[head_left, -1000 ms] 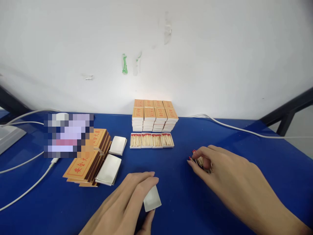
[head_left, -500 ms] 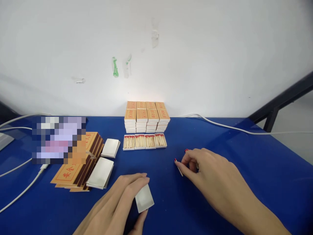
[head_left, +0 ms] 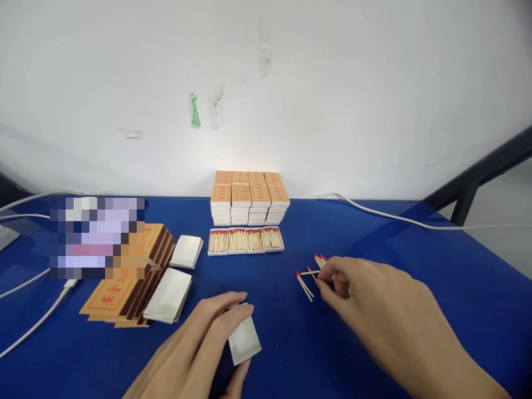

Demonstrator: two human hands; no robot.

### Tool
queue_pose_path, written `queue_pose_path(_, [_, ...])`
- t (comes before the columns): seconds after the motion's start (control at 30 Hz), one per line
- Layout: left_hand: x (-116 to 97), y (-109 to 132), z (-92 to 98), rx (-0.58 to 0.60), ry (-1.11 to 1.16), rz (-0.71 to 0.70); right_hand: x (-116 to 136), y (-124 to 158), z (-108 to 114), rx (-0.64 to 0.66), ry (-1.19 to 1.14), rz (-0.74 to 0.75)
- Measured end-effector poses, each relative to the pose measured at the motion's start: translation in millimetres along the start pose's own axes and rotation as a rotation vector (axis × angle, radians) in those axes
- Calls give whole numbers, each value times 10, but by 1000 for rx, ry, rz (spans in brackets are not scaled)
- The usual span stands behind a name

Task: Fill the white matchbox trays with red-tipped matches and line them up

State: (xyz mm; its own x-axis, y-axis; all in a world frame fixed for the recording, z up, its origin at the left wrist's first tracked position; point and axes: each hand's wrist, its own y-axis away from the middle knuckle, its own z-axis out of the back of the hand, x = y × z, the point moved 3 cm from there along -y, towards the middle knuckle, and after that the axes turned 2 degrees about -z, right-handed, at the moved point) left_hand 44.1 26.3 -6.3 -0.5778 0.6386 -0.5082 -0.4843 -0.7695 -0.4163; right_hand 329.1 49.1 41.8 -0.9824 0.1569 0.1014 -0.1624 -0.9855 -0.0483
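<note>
My left hand (head_left: 208, 338) grips a small white matchbox tray (head_left: 245, 342) at the front middle of the table, fingertips on its far end and thumb at its near edge. To the right, my right hand (head_left: 374, 316) is low over a loose pile of red-headed matches (head_left: 319, 260). Its thumb and index finger are pinched together on matches, and the palm hides part of the pile. A couple of loose matches (head_left: 305, 286) lie just left of the fingertips. Beyond the hands stands a row of open trays (head_left: 238, 252) filled with matches, heads toward the wall.
Closed matchboxes (head_left: 249, 194) are stacked against the wall. At left are orange matchbox sleeves (head_left: 112, 296), partly under a blurred-out device (head_left: 100, 233), and two stacks of white trays (head_left: 168, 293). White cables (head_left: 374, 215) cross the blue table (head_left: 286, 366) at both sides.
My right hand has shifted right and slightly toward me, uncovering more of the loose matches. My left hand keeps its hold on the tray, nearly still.
</note>
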Motion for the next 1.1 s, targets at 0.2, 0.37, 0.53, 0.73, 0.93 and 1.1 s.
queue_pose_path(0.2, [-10,-7,15,18,-1,-9,61,-15,-13,52,-181,21])
queue_pose_path(0.37, [0,-15,56,50,-79,-81,13,-67,25,-13,-247,64])
queue_pose_path(0.53, [10,8,75,76,-164,-140,22,-60,-35,78,-255,174])
queue_pose_path(0.73, [-2,9,70,86,-177,-149,-30,-51,-34,11,-228,156])
queue_pose_path(0.93, [-10,2,73,80,-181,-147,-18,-34,-27,-8,-189,145])
queue_pose_path(1.1, [-20,-16,77,77,-180,-154,128,-13,-81,-45,-118,99])
